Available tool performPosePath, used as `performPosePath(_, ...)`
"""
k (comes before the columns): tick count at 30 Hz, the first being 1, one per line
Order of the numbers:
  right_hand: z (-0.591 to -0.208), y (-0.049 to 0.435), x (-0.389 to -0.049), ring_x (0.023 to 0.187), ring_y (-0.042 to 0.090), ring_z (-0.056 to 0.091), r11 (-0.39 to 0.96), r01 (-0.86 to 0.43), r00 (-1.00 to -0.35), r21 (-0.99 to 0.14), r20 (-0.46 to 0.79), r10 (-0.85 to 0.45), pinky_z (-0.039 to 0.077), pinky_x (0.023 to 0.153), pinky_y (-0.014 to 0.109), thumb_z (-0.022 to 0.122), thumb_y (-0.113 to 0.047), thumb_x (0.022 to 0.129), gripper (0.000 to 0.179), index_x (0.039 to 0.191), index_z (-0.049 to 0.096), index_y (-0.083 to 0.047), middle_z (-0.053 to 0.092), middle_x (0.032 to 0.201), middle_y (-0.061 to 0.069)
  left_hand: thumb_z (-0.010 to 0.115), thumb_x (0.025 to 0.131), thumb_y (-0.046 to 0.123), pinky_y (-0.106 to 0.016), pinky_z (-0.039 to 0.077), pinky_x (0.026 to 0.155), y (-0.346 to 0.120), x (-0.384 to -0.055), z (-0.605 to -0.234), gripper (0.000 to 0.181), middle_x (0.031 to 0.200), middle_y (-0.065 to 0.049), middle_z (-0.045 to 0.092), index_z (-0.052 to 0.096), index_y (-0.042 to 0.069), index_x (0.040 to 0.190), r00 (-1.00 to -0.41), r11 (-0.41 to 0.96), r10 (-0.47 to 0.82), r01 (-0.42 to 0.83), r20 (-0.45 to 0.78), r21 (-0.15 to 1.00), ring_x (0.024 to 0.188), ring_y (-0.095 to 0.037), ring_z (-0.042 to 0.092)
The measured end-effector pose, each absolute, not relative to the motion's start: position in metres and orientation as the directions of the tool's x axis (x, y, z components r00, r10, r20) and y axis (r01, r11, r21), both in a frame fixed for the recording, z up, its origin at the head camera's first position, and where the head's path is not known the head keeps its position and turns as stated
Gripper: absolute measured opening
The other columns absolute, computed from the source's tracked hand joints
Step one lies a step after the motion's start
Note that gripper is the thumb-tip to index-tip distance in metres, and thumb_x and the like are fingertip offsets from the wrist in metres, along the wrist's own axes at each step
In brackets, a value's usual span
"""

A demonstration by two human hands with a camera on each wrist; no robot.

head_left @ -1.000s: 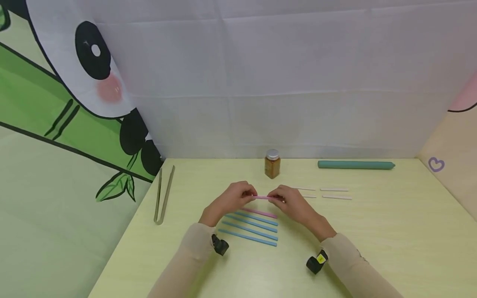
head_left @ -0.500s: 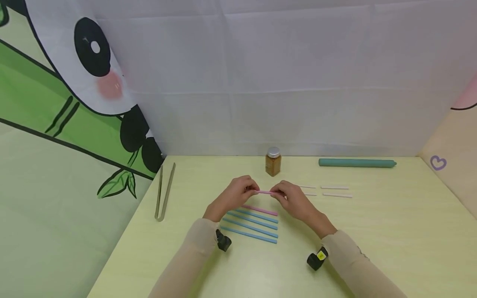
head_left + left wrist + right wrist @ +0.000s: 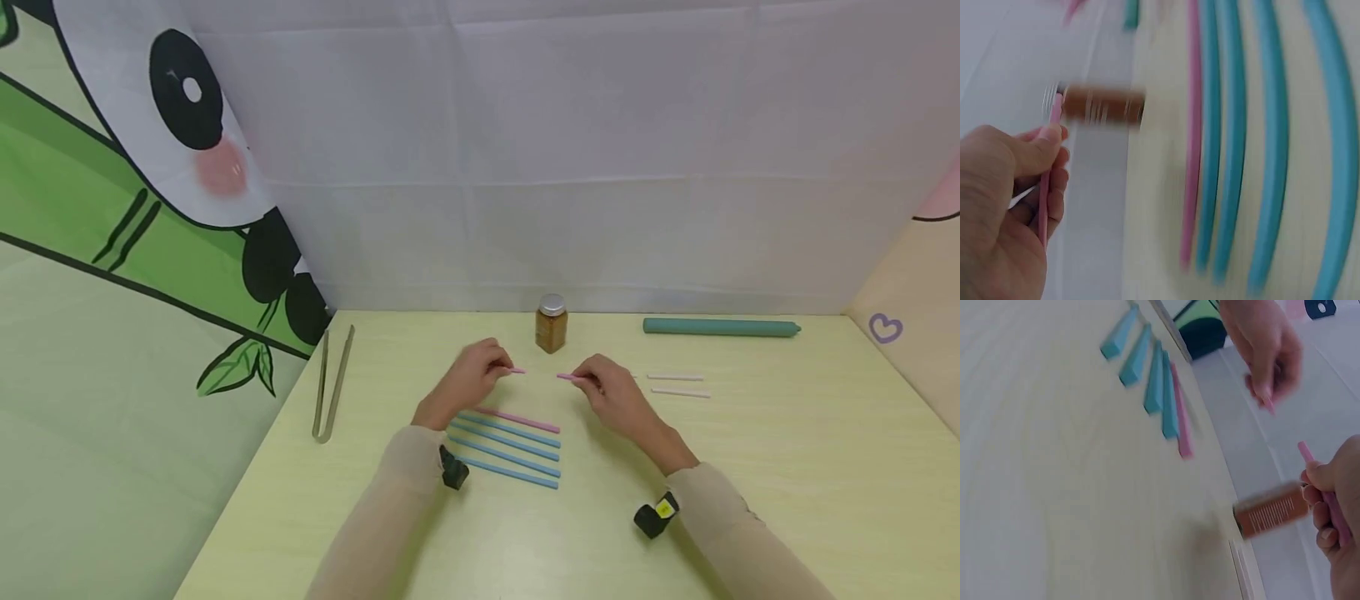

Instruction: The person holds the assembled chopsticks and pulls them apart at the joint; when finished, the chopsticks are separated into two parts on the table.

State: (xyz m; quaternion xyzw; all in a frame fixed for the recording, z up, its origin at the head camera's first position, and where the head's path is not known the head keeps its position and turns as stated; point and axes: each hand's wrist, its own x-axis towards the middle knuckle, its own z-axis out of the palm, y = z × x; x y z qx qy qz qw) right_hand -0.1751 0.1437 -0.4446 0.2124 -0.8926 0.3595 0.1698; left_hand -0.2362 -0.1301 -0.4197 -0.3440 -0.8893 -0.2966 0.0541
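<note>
My left hand [image 3: 472, 375] pinches a piece of thin pink stick [image 3: 1055, 112] between thumb and fingers, its tip poking out to the right. Across a small gap, my right hand [image 3: 613, 396] holds another pink stick piece [image 3: 1305, 450], its end pointing at the left one. Both hands are raised over the table. Below and between them lies a whole pink stick [image 3: 525, 421], with several blue sticks [image 3: 517, 457] in a row on its near side. White sticks [image 3: 677, 377] lie beyond the right hand, some of them hidden by it.
A spice jar [image 3: 551, 332] with brown contents and a silver lid stands at the back middle. A green cylinder [image 3: 720, 327] lies along the back right edge. Metal tongs [image 3: 341, 372] lie at the left edge of the table [image 3: 810, 467]. A fabric backdrop rises behind.
The single pink stick between my hands has come apart into two pieces. The right hand has moved right, and a gap has opened between the hands.
</note>
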Motion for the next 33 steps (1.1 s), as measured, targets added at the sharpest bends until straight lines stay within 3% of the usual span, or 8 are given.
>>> performPosePath(3,-0.449,0.181,-0.171,0.067,0.007,0.044,0.69,-0.456,-0.854,-0.563,0.495,-0.161,0.039,0.058,0.023,0.065,-0.004,0.089,0.002,0.091,0.065,-0.002,0.061,0.08,0.004,0.066,0.09,0.01,-0.025,0.045,0.065,-0.161,-0.242,-0.421,0.007,0.081,-0.002,0.059,0.071,0.005,0.089,-0.853,0.673,0.438,0.521,0.283,0.525,0.071,-0.013,0.05)
performPosePath(6,-0.451,0.21,-0.165,0.063,0.005,0.041,0.707,-0.439,-0.849,-0.554,0.514,-0.124,0.037,0.054,0.022,0.066,-0.001,0.087,0.004,0.09,0.066,-0.003,0.059,0.076,0.002,0.066,0.09,0.011,-0.027,0.046,0.066,-0.18,-0.244,-0.421,0.008,0.083,-0.003,0.06,0.071,0.005,0.092,-0.887,0.695,0.392,0.46,0.246,0.552,0.072,-0.013,0.051)
performPosePath(12,-0.453,0.232,-0.161,0.064,0.002,0.043,0.69,-0.494,-0.818,-0.529,0.552,-0.162,0.038,0.056,0.017,0.068,-0.003,0.086,0.008,0.093,0.07,-0.006,0.06,0.078,-0.001,0.064,0.092,0.014,-0.026,0.047,0.069,-0.163,-0.242,-0.426,0.012,0.087,-0.004,0.062,0.071,0.005,0.096,-0.867,0.659,0.449,0.485,0.216,0.575,0.076,-0.014,0.053)
performPosePath(22,-0.471,0.266,-0.15,0.07,-0.002,0.046,0.747,-0.442,-0.836,-0.497,0.53,-0.143,0.038,0.061,0.012,0.07,0.002,0.083,0.014,0.094,0.074,-0.006,0.062,0.084,0.002,0.061,0.093,0.009,-0.02,0.044,0.07,-0.069,-0.22,-0.438,0.011,0.087,-0.005,0.059,0.069,0.005,0.101,-0.807,0.604,0.551,0.56,0.212,0.567,0.077,-0.012,0.049)
performPosePath(28,-0.475,0.279,-0.144,0.072,0.002,0.045,0.8,-0.382,-0.875,-0.463,0.459,-0.152,0.039,0.062,0.021,0.068,0.002,0.084,0.019,0.099,0.074,-0.007,0.066,0.088,0.004,0.056,0.096,0.009,-0.019,0.045,0.078,-0.019,-0.205,-0.439,0.017,0.095,-0.004,0.057,0.069,0.008,0.108,-0.785,0.625,0.609,0.562,0.112,0.542,0.084,-0.012,0.051)
performPosePath(33,-0.475,0.282,-0.142,0.08,0.002,0.052,0.796,-0.313,-0.923,-0.519,0.364,-0.125,0.044,0.068,0.02,0.069,-0.004,0.086,0.017,0.101,0.073,-0.009,0.07,0.094,0.006,0.057,0.094,0.005,-0.018,0.046,0.079,0.012,-0.2,-0.451,0.016,0.093,-0.004,0.06,0.071,0.008,0.102,-0.812,0.672,0.575,0.539,0.101,0.508,0.084,-0.012,0.054)
